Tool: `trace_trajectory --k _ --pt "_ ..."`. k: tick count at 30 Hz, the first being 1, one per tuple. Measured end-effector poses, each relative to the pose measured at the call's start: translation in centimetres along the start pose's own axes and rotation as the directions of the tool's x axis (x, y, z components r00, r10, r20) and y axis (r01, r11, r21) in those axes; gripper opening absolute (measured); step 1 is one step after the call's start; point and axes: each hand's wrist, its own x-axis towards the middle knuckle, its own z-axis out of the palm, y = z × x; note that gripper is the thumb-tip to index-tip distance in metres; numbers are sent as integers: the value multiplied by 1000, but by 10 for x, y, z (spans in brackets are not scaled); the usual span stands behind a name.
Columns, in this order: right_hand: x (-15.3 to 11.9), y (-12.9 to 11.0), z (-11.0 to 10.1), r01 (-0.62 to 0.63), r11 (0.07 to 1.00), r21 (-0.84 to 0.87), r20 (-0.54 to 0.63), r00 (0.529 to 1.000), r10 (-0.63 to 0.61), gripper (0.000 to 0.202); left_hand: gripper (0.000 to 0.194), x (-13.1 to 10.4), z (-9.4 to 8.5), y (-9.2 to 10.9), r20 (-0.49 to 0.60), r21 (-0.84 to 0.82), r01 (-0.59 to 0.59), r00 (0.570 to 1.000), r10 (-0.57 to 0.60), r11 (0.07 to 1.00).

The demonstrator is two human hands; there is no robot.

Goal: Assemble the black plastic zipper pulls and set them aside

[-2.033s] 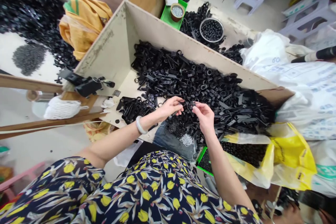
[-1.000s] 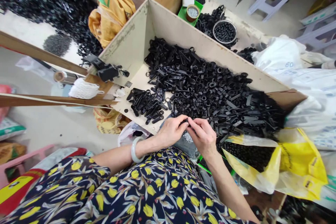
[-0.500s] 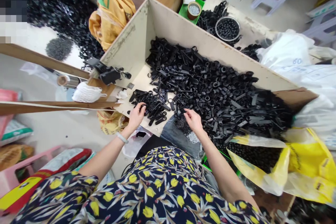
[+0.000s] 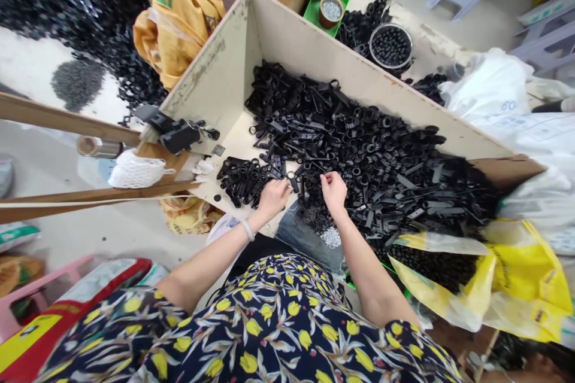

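My left hand (image 4: 274,197) has its fingertips pinched together at the right edge of a small heap of black plastic parts (image 4: 242,181). Just across from it, my right hand (image 4: 335,194) is closed at the near edge of the large pile of black plastic parts (image 4: 332,125). What either pinch holds is too small or hidden to make out. Between and below the hands lie tiny dark pieces (image 4: 314,215) and a little mound of small silvery pieces (image 4: 331,237), both on a dark cloth-like sheet (image 4: 299,236).
Pale board walls (image 4: 359,60) enclose the pile at the back and left. A black clamp-like device (image 4: 173,131) sits on the left wall's end. An orange sack (image 4: 179,30) leans behind it. At right are yellow bags (image 4: 525,275) and white sacks (image 4: 494,96).
My left hand has moved right, from the small heap towards my right hand. The right hand has shifted slightly up and right, its fingers now pinched. The view has moved a little.
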Motion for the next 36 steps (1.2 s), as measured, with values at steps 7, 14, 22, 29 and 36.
trace_trajectory --k 7,14,22,29,36 --pt "17 7 5 26 998 57 -19 999 -25 26 39 51 42 48 111 24 108 988 -110 994" --pt "14 26 0 77 971 227 -32 997 -72 19 14 49 45 42 88 -27 154 985 -151 988" --pt "-11 48 -6 6 863 505 -86 995 44 40 16 48 52 51 60 -171 228 974 -221 959" --pt "-51 50 -8 -46 647 761 -3 997 75 53 3 32 35 59 65 -476 308 946 -316 824" --pt "-83 33 -56 11 364 931 -37 997 64 48 18 -9 -9 102 197 -857 222 975 -102 466"
